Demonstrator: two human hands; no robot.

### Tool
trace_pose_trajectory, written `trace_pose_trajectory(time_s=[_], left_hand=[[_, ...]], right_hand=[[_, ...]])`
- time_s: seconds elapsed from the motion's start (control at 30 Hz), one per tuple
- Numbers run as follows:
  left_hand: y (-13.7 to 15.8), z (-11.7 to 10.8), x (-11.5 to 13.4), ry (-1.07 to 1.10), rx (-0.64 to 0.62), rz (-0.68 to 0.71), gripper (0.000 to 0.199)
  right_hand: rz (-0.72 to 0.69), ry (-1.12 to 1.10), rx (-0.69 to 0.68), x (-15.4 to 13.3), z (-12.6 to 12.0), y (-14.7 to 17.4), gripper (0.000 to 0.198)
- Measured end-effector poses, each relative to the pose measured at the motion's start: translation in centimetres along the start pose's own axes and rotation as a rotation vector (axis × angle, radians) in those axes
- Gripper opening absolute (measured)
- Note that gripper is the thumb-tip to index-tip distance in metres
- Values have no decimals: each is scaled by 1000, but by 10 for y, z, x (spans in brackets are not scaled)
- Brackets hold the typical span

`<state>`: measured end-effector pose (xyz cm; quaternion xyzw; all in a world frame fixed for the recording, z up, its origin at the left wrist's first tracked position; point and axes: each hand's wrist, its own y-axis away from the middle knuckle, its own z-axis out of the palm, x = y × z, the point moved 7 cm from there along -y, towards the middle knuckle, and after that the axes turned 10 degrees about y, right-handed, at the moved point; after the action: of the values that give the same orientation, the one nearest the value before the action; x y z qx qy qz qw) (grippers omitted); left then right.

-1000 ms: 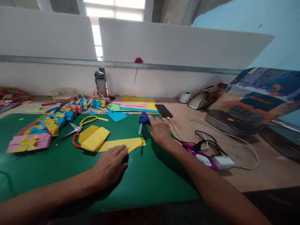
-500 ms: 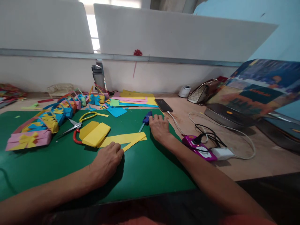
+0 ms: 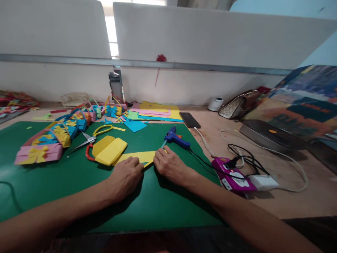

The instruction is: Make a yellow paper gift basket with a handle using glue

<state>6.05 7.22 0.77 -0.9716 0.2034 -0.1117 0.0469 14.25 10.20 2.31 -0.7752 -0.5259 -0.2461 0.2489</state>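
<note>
Yellow paper makes the narrow strip [image 3: 149, 163] which is between both hands, flat, straight and low over the green sheet [image 3: 168, 207] that covers part of the worktop [image 3: 313, 203]. Its surface looks plain, and a small yellow end shows above the fingers of the right hand [image 3: 171, 166]. These fingers are bent and closed on the strip. The left hand [image 3: 127, 179] has its fingers curled around the other end; their tips are partly hidden. Just behind lies a wider yellow band [image 3: 142, 155], and to the left of it a folded yellow piece [image 3: 110, 151] with its flap raised, beside the scissors [image 3: 91, 139], whose handles are 1 red and 1 yellow. The blue glue gun [image 3: 177, 138] rests with its nozzle near the right hand.

At the left, small paper baskets stand in a row going toward the wall. The nearest is a pink basket [image 3: 39, 154] with a yellow bow on its front and a thin arched handle; behind it come yellow, blue and orange ones. I cannot tell what is inside them. A grey bottle [image 3: 116, 88] with a dark lid stands upright near the wall; its content I cannot tell. The handbag [image 3: 238, 105], at the right, leans to the side, and its inside is hidden. The purple power strip [image 3: 231, 175] holds a black plug.
</note>
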Motion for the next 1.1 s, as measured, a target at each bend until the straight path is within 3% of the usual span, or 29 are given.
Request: trace_pose_trajectory(time_s=[0.07, 0.17, 0.27, 0.33, 0.43, 0.5, 0.6, 0.7, 0.83, 1.1], left_hand=[[-2, -3, -3, 63, 21, -18, 24], [-3, -9, -12, 324, 14, -99, 26], [-4, -8, -17, 626, -87, -141, 26], [-2, -1, -18, 982, -201, -206, 23], [0, 8, -14, 1532, -290, -333, 27], [1, 9, -12, 1681, -273, -361, 30], [1, 10, -8, 1772, -247, -388, 30], [3, 11, -2, 1784, -261, -413, 28], [4, 12, 6, 1772, -279, -399, 31], [3, 16, 9, 1701, -258, -390, 36]], right_hand=[[27, -26, 51, 3, -6, 2, 22], [117, -115, 183, 12, -21, 8, 25], [299, -224, 349, 31, -40, 20, 23], [467, -339, 466, 47, -49, 31, 26], [738, -732, 545, 69, -41, 45, 42], [885, -1085, 527, 73, -23, 47, 52], [905, -1539, 382, 57, -2, 37, 48], [804, -1768, 165, 33, 3, 24, 28], [803, -1794, 47, 18, 2, 20, 21], [795, -1742, 26, 14, 1, 20, 21]])
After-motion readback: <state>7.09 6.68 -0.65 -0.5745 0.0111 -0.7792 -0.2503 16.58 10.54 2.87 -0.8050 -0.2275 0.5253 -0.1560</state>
